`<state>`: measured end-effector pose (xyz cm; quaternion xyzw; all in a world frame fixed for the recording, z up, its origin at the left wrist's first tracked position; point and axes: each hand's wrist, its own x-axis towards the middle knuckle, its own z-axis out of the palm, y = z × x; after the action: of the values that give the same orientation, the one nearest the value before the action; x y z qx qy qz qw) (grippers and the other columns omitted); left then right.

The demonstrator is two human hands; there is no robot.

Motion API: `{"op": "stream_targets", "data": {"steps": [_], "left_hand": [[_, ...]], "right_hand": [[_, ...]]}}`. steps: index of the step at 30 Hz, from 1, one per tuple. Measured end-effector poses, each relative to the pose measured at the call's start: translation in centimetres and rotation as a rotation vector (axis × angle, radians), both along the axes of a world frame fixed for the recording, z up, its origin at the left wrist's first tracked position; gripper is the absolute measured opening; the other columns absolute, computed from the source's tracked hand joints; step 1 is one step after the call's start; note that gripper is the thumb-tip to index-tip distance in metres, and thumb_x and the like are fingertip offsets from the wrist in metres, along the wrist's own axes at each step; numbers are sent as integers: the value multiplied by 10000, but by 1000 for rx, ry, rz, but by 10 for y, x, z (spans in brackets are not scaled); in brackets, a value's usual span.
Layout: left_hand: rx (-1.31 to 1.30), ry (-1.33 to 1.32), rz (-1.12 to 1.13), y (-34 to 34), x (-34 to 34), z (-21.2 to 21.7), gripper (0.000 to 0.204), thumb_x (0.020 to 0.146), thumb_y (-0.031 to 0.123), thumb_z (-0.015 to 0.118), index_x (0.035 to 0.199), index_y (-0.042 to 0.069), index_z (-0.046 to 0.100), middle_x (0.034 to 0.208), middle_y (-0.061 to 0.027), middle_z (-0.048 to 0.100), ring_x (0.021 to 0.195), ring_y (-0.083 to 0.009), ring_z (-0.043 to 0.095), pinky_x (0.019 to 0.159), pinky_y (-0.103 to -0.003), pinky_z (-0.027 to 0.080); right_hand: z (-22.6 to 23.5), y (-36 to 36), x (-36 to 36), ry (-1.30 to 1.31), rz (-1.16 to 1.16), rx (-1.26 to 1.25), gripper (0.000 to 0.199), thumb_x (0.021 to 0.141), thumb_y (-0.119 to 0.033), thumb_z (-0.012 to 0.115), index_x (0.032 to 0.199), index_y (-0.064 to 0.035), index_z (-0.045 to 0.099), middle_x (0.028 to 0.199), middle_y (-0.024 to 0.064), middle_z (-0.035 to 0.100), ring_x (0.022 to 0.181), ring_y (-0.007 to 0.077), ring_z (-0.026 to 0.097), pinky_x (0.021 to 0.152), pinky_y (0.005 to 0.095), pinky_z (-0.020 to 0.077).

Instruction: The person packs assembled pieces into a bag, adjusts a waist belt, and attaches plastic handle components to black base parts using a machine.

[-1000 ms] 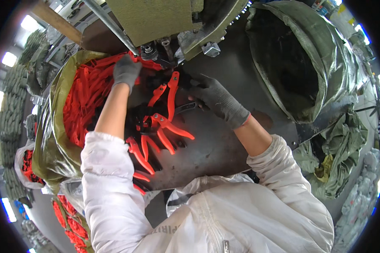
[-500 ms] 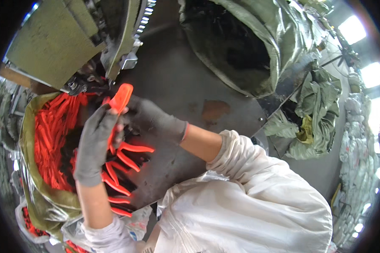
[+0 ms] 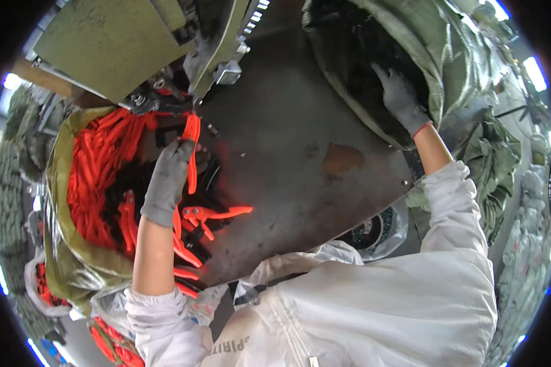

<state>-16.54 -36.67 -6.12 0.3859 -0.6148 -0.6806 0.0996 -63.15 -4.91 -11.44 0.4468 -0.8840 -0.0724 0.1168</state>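
Note:
My left hand (image 3: 167, 183), in a grey glove, is closed round a long red tool handle (image 3: 193, 129) that points away from me. Below that hand, several red-handled tools (image 3: 217, 213) with dark metal parts lie on the table's left part. My right hand (image 3: 403, 101), gloved in grey, is over the mouth of a large green woven sack (image 3: 453, 55) at the far right. Its fingers stretch into the dark inside, with nothing visible in them. What lies deep in the sack is too dark to make out.
On the left, an olive sack (image 3: 61, 244) holds a heap of red handles (image 3: 98, 177). A machine with a green metal plate (image 3: 107, 46) stands over the far left of the grey metal table (image 3: 281, 177). Crumpled green sacking (image 3: 493, 165) lies at the right.
My right hand has left the red handle and moved far right to the green sack. My left hand still holds the handle. The view has shifted, so the table appears further right.

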Motion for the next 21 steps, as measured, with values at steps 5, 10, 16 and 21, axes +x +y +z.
{"op": "stream_targets", "data": {"steps": [5,10,16,21], "left_hand": [[-1,57,6,-3,-17,1,315,1077,267,551,1268,22,605,1067,-111,693,951,-235,713,856,-394,608],[105,18,-32,-13,-21,10,306,1069,286,580,1246,41,623,1015,-86,711,876,-206,720,770,-348,616],[6,-61,-69,-18,-20,14,309,1050,319,616,1198,52,669,970,-48,718,835,-170,712,725,-327,614],[-358,-250,-206,-8,-19,27,388,999,328,676,1163,-24,665,935,-157,707,871,-251,715,803,-383,578]], "right_hand": [[61,-90,148,-1098,184,-594,518,942,-111,606,1459,-88,587,1126,151,724,815,213,681,749,319,542],[38,-168,219,-1646,251,-731,394,943,-148,650,1321,-36,668,901,17,643,751,76,588,664,248,484],[49,-194,265,-1718,206,-591,717,889,-71,711,1551,-13,441,959,86,705,674,126,641,603,279,542],[41,-205,267,-1763,139,-457,620,920,-83,656,1516,-41,488,906,61,657,653,98,603,565,273,517]]}}
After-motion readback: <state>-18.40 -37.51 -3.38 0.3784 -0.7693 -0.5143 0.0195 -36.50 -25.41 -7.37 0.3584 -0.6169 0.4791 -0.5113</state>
